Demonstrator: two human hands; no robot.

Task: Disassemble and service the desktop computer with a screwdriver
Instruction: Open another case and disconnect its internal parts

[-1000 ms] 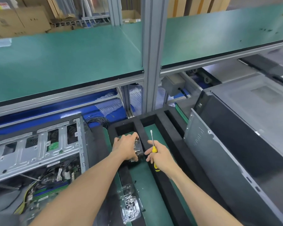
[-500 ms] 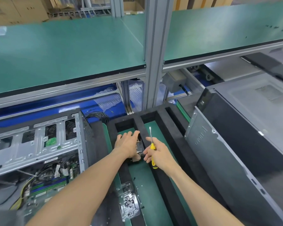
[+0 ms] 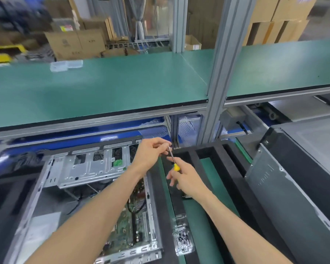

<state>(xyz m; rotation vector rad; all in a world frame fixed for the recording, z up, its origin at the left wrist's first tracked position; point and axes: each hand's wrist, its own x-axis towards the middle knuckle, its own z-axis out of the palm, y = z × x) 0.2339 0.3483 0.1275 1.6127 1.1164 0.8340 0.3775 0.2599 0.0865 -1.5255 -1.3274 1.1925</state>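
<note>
Open PC case left; foam tray, panel right.

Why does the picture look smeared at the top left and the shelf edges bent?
Head view: the cardboard boxes at upper left are motion-blurred, the hands and screwdriver slightly soft; the wide-angle lens bows the green shelf and the post; lighting is even, with a faint sheen on the shelf.

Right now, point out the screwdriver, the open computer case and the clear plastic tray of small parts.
screwdriver (image 3: 176, 167), head view, on its yellow handle.
open computer case (image 3: 90, 169), head view, on the grey metal drive cage.
clear plastic tray (image 3: 183, 240), head view, on its middle, over the dark parts inside.
</note>
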